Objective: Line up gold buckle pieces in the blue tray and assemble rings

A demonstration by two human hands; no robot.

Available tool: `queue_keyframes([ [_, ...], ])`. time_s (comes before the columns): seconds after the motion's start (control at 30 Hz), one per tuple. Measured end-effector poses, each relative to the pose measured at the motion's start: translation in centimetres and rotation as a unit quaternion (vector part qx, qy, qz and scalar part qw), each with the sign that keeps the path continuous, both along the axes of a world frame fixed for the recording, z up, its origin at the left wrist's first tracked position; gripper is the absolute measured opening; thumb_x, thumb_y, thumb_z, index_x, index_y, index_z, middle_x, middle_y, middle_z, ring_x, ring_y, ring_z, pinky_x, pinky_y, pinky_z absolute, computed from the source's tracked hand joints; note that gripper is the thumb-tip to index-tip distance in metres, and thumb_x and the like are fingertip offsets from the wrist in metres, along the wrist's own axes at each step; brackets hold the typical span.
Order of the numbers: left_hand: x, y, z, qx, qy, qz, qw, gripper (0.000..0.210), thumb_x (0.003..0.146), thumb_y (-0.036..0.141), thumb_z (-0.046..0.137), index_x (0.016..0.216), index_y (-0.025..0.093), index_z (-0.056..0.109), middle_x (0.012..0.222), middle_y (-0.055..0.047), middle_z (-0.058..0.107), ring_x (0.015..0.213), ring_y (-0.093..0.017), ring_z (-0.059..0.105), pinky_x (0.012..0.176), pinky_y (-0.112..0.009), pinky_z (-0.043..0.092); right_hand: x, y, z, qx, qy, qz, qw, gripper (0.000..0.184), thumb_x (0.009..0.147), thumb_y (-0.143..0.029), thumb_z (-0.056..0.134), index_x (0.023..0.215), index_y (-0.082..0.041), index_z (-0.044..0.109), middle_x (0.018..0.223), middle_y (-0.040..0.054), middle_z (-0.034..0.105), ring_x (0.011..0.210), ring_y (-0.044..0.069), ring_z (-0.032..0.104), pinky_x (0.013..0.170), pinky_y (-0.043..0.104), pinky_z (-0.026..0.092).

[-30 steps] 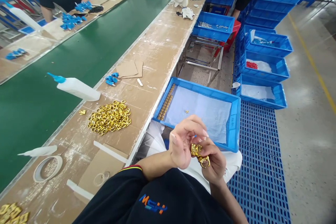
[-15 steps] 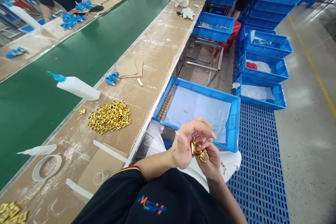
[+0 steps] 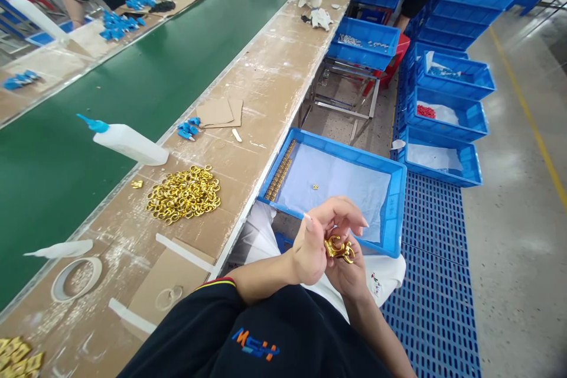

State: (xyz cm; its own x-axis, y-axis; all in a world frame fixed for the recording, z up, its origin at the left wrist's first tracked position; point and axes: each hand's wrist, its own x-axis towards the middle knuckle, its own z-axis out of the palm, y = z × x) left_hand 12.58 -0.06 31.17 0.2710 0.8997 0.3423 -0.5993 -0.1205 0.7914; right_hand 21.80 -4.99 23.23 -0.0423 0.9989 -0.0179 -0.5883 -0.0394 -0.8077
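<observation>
My left hand (image 3: 310,248) is curled, thumb raised, with its palm side against a shiny gold-coloured metal piece (image 3: 333,246) that has a curved, open ring shape. Close on its right, my right hand (image 3: 349,276) grips small gold-coloured rings (image 3: 348,253) at its fingertips. The hands meet above my lap, and some of their fingers are hidden. Just beyond them, a blue tray (image 3: 339,143) lined with white sheet holds rows of small gold pieces (image 3: 280,172) along its left side. One loose gold piece (image 3: 315,187) lies on the sheet.
On the bench to the left are a pile of gold rings (image 3: 183,195), a white bottle (image 3: 130,143), a tape roll (image 3: 76,279) and square gold pieces (image 3: 20,357). A green belt (image 3: 177,59) runs behind. Blue bins (image 3: 443,156) stand right; co-workers are partly visible.
My right hand has shifted slightly up and turned, bringing the small rings higher beside the gold piece. My left hand keeps nearly the same pose. The view has shifted a little.
</observation>
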Motion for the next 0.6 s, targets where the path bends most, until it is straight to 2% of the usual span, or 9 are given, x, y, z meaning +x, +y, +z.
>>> queue_keyframes([
  [0.2,-0.06,0.03,-0.19,-0.021,0.023,-0.032,0.999,0.083,0.095,0.083,0.015,0.094,0.017,0.066,0.083,-0.007,0.056,0.068,-0.018,0.045,0.059,-0.031,0.042,0.08,0.07,-0.03,0.022,0.009,0.007,1.000,0.029,0.081,-0.053,0.086,0.085,-0.029,0.071,0.068,-0.0026,0.062,0.046,0.010,0.049,0.045,0.023,0.047],
  [0.37,-0.24,-0.07,-0.57,0.002,0.040,-0.040,0.998,0.085,0.095,0.082,0.010,0.098,0.019,0.068,0.084,-0.009,0.058,0.068,-0.018,0.044,0.052,-0.029,0.036,0.39,-0.11,-0.20,0.023,0.002,-0.006,1.000,0.030,0.079,-0.054,0.086,0.084,-0.028,0.073,0.071,-0.0012,0.062,0.047,0.012,0.052,0.044,0.026,0.049],
  [0.5,-0.44,-0.10,-0.32,0.031,0.045,-0.075,0.996,0.090,0.091,0.085,0.007,0.105,0.020,0.068,0.091,-0.011,0.061,0.071,-0.020,0.049,0.051,-0.029,0.040,0.62,-0.30,-0.13,0.025,-0.007,-0.004,1.000,0.029,0.079,-0.053,0.086,0.081,-0.028,0.071,0.069,-0.0019,0.061,0.047,0.012,0.052,0.044,0.027,0.049],
  [0.6,-0.44,-0.25,-0.09,0.057,0.046,-0.087,0.994,0.088,0.094,0.082,0.008,0.109,0.019,0.068,0.094,-0.013,0.064,0.072,-0.021,0.053,0.051,-0.030,0.043,0.59,-0.37,0.15,0.020,-0.021,0.013,1.000,0.034,0.078,-0.058,0.085,0.077,-0.028,0.068,0.063,-0.0031,0.057,0.045,0.012,0.049,0.044,0.028,0.048],
])
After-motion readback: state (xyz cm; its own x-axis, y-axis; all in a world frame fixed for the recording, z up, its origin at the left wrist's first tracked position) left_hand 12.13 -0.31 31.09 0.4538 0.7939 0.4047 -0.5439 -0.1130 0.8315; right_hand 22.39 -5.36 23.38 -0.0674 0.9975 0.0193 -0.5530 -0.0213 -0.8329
